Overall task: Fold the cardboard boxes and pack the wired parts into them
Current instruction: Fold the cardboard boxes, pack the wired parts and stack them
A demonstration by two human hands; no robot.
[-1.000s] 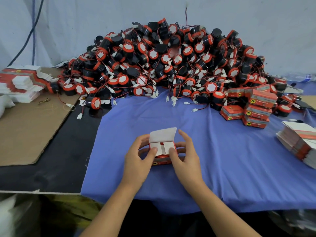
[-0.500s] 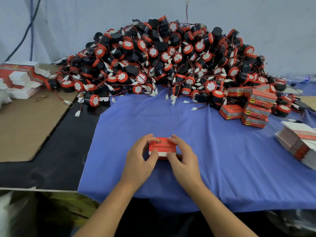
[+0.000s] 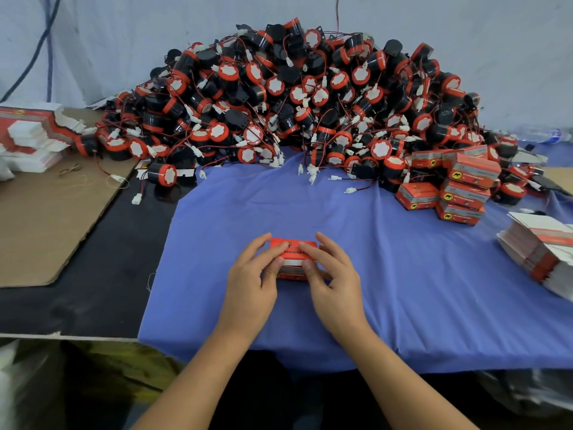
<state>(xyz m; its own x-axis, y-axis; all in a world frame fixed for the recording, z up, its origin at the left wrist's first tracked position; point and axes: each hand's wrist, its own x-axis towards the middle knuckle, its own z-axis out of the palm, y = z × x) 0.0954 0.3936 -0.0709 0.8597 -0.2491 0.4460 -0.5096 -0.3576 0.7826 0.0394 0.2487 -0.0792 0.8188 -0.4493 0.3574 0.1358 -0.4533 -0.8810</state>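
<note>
Red cardboard box (image 3: 293, 259) sits on the blue cloth (image 3: 403, 274), gripped by my left hand (image 3: 251, 274) and right hand (image 3: 335, 274), fingers curled over its lid, nearly closed I think, with few packed boxes (image 3: 459, 187) stacked and a heap of wired parts (image 3: 294, 103) not yet packed.

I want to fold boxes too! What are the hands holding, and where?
Both hands hold one small red box on the blue cloth: the left hand grips its left end, the right hand its right end, fingers over the top.
</note>
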